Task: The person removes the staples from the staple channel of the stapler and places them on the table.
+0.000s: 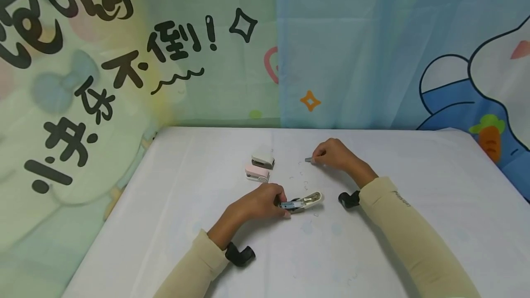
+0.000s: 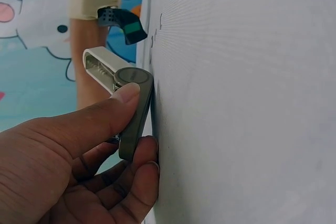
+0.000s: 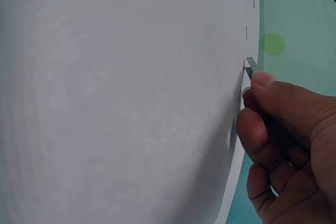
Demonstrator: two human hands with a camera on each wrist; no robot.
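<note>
Cream sleeves [image 1: 418, 238] fill the foreground, and past the left cuff the left hand [image 1: 261, 202] has an opened stapler [image 1: 307, 200] gripped by its left end, thumb one side, fingers the other! Its long axis runs rightward and slightly away, whitish end pointing right, out beyond the fingers, right down at the table [image 1: 414, 164]. Over to the right hand [image 1: 331, 154]: fingers narrow, pinching a small metal strip [image 3: 252, 64], its free end jutting left. Beyond the left hand, a pink stapler [image 1: 257, 173] sits just beside a white stapler [image 1: 262, 161].
</note>
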